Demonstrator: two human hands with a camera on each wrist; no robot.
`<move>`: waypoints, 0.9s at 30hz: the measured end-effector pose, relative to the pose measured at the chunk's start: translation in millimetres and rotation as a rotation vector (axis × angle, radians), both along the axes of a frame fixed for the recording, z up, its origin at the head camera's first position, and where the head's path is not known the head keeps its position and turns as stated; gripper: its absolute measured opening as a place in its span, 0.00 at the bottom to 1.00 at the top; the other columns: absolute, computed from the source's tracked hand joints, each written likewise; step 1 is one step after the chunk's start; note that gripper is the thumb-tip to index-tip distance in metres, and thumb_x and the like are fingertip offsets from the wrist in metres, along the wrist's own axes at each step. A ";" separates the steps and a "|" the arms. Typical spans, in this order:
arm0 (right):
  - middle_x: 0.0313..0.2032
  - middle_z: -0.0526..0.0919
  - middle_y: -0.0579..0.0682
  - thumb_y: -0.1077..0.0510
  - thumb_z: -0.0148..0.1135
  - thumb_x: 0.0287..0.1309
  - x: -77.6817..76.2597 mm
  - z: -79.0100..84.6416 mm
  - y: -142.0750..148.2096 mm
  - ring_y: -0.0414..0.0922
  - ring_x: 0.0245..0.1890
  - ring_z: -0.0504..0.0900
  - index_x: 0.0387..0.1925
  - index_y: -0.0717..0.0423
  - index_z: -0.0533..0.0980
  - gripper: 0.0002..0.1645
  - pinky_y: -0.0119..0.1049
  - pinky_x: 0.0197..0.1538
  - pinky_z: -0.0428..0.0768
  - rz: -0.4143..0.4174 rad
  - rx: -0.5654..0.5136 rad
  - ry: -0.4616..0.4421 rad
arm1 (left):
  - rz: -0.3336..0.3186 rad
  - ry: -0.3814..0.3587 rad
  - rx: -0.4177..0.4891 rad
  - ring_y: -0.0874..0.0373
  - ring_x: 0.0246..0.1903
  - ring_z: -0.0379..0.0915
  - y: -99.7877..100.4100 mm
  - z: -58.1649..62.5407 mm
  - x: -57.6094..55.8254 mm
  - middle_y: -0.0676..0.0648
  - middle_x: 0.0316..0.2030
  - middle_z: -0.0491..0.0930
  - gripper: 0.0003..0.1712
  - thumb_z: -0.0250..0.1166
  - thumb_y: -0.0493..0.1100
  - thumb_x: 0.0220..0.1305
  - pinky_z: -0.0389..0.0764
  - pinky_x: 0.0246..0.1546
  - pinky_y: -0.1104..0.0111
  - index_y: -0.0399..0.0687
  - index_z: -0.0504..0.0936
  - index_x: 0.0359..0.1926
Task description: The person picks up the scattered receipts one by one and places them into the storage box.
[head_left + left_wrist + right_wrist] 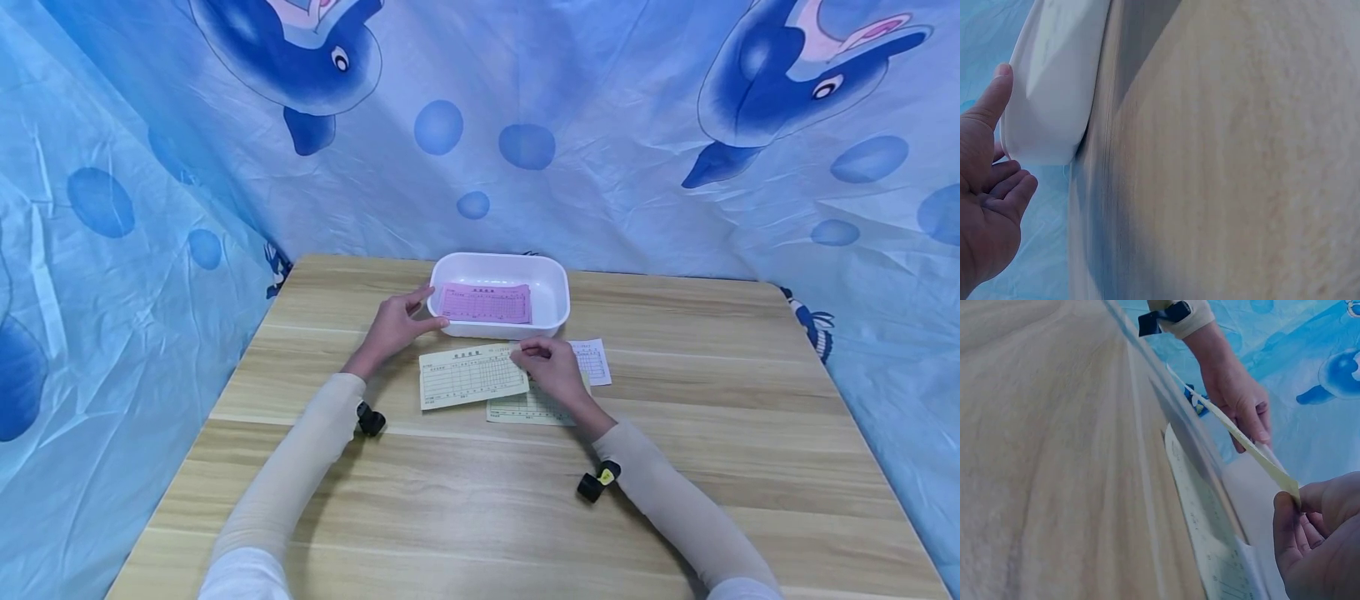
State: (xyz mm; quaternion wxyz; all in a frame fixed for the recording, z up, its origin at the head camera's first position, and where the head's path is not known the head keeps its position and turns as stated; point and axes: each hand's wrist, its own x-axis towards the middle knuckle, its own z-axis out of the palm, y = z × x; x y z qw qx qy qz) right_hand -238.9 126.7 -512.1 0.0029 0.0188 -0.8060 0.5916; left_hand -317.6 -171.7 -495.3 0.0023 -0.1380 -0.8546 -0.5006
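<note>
A pale-yellow rectangular paper slip [472, 379] is pinched at its right end by the right hand [555, 371], long axis stretched leftward, near-parallel to the wooden desk's [465, 508] far edge; the white plastic tray [551, 304] beyond is touched by the spread left hand [393, 327].

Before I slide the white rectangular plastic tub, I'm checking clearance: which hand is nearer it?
Left. The left hand touches the tub at its left end; the right hand is in front, pinching a pale yellow paper slip.

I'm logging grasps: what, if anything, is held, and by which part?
The right hand pinches a pale-yellow rectangular paper form by its right end; the left hand touches a white plastic tub.
</note>
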 end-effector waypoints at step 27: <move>0.36 0.86 0.53 0.57 0.72 0.63 4.1 43.3 19.8 0.44 0.35 0.84 0.43 0.60 0.85 0.11 0.30 0.39 0.87 -0.016 -0.069 0.021 | -0.014 0.022 -0.008 0.48 0.73 0.63 0.0 -0.3 -0.3 0.40 0.73 0.65 0.48 0.80 0.52 0.54 0.73 0.70 0.63 0.36 0.71 0.70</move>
